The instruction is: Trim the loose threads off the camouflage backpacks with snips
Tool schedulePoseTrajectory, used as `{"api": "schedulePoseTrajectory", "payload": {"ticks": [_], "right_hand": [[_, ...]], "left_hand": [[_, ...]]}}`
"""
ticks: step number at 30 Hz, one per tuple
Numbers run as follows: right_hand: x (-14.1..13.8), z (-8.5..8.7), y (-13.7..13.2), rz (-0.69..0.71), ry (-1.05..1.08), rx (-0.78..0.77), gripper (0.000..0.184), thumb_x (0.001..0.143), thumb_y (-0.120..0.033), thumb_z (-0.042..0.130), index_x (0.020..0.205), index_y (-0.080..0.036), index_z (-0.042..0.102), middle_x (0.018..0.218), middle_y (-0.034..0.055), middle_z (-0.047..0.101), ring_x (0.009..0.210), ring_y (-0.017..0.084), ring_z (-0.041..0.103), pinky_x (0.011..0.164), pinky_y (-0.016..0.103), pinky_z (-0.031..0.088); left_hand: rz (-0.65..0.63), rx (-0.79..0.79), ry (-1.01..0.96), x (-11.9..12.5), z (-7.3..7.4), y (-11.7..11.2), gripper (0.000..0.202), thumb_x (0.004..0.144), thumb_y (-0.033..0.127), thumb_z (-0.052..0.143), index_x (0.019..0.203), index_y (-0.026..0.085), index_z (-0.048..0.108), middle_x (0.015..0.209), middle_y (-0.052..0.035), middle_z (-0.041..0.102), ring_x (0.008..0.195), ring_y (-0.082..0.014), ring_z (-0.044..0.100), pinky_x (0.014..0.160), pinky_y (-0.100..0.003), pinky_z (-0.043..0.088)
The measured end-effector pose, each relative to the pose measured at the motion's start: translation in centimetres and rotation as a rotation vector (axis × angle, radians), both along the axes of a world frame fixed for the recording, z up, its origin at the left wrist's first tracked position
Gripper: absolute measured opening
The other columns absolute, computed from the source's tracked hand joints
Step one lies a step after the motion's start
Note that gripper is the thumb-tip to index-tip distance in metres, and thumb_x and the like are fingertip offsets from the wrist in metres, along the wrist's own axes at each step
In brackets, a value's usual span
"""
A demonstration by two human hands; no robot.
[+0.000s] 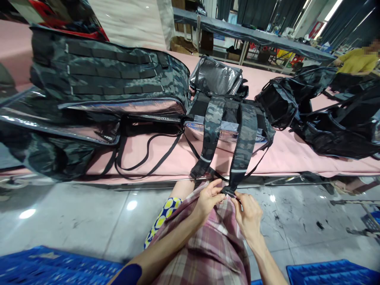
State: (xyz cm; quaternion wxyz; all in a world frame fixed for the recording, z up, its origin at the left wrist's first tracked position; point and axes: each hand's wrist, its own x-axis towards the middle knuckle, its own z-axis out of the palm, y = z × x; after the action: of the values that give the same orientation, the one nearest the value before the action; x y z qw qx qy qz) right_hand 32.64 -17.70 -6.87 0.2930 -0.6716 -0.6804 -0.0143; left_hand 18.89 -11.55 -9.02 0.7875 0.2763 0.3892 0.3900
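Left hand (210, 199) and right hand (248, 213), angled inward, both pinching a dark strap end (228, 191), above plaid cloth (204, 257)

two hands (208, 201) (249, 213) and two shoulder straps (213, 120) (247, 130) are seen; three webbing rows (109, 71) and one yellow shirt (358, 61) are shown.

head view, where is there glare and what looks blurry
Head view: white glare on the grey floor, glints on the silver pouch; head view again: bottom-left blue crate looks soft, held camouflage strap fairly clear.
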Motion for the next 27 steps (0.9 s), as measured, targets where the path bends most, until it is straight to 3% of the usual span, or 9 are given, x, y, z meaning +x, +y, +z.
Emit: {"api": "schedulePoseTrajectory", "payload": {"ticks": [10,13,16,19,23,27], "right_hand": [[0.8,-0.6,0.1,-0.045,0.138,-0.107,0.020,0.088,-0.032,0.047,0.088,-0.018,0.062,0.077,0.0045,0.065,0.070,0.018,0.057,0.064,0.029,0.041],[1.9,-0.9,0.3,-0.113,0.342,-0.154,0.022,0.088,-0.034,0.046,0.090,-0.018,0.060,0.080,0.0049,0.065,0.071,0.018,0.058,0.064,0.028,0.044],[2.5,-0.7,0.9,0.079,0.479,-0.231,0.038,0.082,-0.034,0.054,0.116,-0.017,0.050,0.099,0.0077,0.062,0.082,0.018,0.060,0.068,0.027,0.048],[2.5,0.0,2.0,0.387,0.324,-0.403,0.056,0.076,-0.023,0.059,0.129,-0.023,0.041,0.116,0.0082,0.054,0.092,0.018,0.059,0.071,0.026,0.049],[2.6,0.0,3.3,0.514,0.135,-0.525,0.051,0.075,-0.002,0.043,0.118,-0.028,0.054,0.115,0.0037,0.057,0.093,0.015,0.060,0.071,0.023,0.047],[2.9,-1.5,3.6,0.504,0.201,-0.441,0.037,0.077,-0.003,0.040,0.101,-0.022,0.062,0.093,0.0044,0.063,0.081,0.015,0.061,0.068,0.023,0.047]], "left_hand": [[-0.051,0.152,0.117,0.2,-1.5,-0.4,0.064,0.067,0.016,0.067,0.124,0.015,0.039,0.090,-0.0070,0.065,0.077,-0.0147,0.060,0.064,-0.023,0.044],[-0.077,0.051,0.088,0.4,-1.9,-0.6,0.064,0.065,0.018,0.070,0.122,0.016,0.040,0.087,-0.0061,0.064,0.072,-0.0149,0.061,0.060,-0.023,0.044],[-0.110,-0.149,-0.007,0.5,-1.8,-0.6,0.044,0.065,0.026,0.072,0.102,0.014,0.052,0.081,-0.0044,0.062,0.064,-0.0131,0.060,0.053,-0.021,0.043],[-0.175,-0.187,-0.070,0.4,-1.7,-0.3,0.027,0.068,0.029,0.070,0.084,0.012,0.058,0.075,-0.0045,0.062,0.063,-0.0140,0.060,0.054,-0.022,0.044],[-0.217,-0.137,0.040,-0.2,-2.9,0.2,0.018,0.070,0.024,0.068,0.080,0.010,0.065,0.072,-0.0062,0.065,0.063,-0.0159,0.059,0.058,-0.024,0.044],[-0.126,-0.150,0.190,-1.0,-5.8,2.0,0.017,0.064,0.019,0.071,0.076,0.009,0.064,0.057,-0.0021,0.060,0.052,-0.0134,0.054,0.050,-0.022,0.040]]}}
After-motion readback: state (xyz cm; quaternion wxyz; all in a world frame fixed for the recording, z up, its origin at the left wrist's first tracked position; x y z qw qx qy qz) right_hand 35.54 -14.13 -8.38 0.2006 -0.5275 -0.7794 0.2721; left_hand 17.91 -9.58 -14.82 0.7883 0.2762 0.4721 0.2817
